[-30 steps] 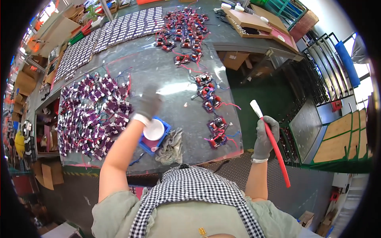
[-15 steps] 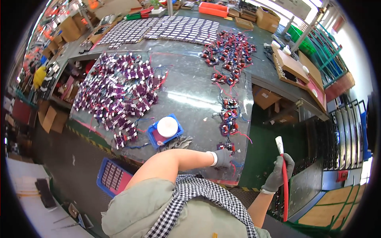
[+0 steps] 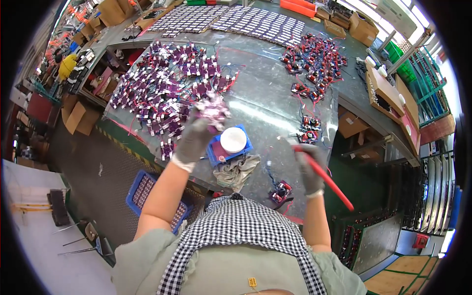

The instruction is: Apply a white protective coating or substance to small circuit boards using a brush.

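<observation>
My left hand (image 3: 193, 141), in a grey glove, is raised over the left side of the table. Its fingers are closed on a purple circuit board (image 3: 213, 111) with white connectors, smeared by motion; whether it is more than one board I cannot tell. Behind it spreads a pile of similar purple boards (image 3: 164, 88). My gloved right hand (image 3: 310, 169) grips a brush by its red handle (image 3: 328, 183), the pale tip pointing left above the table. Nearer to me, a single board (image 3: 280, 191) with red parts and wires lies close to the front edge.
A blue tray (image 3: 212, 158) carries a round white tub (image 3: 233, 140), beside a crumpled grey rag (image 3: 237, 172). Red-and-blue wired boards (image 3: 319, 64) are heaped at the far right. Boards in rows (image 3: 258, 24) line the back. A blue crate (image 3: 132, 199) stands lower left.
My left hand has left the board near the front right and swung left, now with a board in it. My right hand brought the brush in over the table. The view has shifted.
</observation>
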`<control>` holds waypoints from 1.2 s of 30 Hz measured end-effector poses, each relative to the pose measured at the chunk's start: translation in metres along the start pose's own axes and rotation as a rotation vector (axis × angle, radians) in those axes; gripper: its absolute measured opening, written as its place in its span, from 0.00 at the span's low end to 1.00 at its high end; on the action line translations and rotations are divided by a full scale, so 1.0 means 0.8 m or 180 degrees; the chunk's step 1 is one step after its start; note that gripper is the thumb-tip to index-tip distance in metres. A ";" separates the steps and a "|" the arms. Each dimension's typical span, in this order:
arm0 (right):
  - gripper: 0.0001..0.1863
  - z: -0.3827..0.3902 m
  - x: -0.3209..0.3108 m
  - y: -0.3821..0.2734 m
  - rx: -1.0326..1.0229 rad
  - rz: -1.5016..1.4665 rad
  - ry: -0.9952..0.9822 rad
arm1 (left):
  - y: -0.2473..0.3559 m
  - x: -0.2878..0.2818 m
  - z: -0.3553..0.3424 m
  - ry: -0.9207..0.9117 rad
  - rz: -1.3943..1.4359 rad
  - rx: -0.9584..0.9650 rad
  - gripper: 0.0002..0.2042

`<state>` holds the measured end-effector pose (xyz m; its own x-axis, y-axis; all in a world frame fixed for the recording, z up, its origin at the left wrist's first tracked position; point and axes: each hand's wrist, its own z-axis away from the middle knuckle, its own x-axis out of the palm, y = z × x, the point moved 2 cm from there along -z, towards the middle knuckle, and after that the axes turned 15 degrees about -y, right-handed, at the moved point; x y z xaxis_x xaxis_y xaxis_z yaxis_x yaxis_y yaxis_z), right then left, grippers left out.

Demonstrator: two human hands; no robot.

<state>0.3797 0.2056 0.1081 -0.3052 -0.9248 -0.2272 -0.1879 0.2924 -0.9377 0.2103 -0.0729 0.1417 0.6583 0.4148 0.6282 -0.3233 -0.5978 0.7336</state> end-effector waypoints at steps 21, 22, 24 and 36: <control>0.06 -0.100 0.117 -0.021 -0.0166 -0.0396 -0.1137 | 0.062 -0.072 0.089 0.0926 -0.0479 -0.1535 0.25; 0.06 -0.104 0.116 -0.044 -0.0265 -0.0599 -0.1260 | 0.061 -0.068 0.082 0.0476 -0.0345 -0.1587 0.25; 0.06 -0.110 0.121 -0.080 -0.0530 -0.0735 -0.1490 | 0.062 -0.056 0.073 0.0104 -0.0118 -0.1833 0.26; 0.07 -0.108 0.126 -0.124 -0.0798 -0.0521 -0.1813 | 0.063 -0.030 0.083 0.0202 -0.1692 -0.1549 0.22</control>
<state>0.2873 0.1045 0.2012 0.2764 -0.9265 -0.2552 -0.4235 0.1209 -0.8978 0.2233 -0.1588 0.1466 0.7747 0.6124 0.1574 -0.2462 0.0629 0.9672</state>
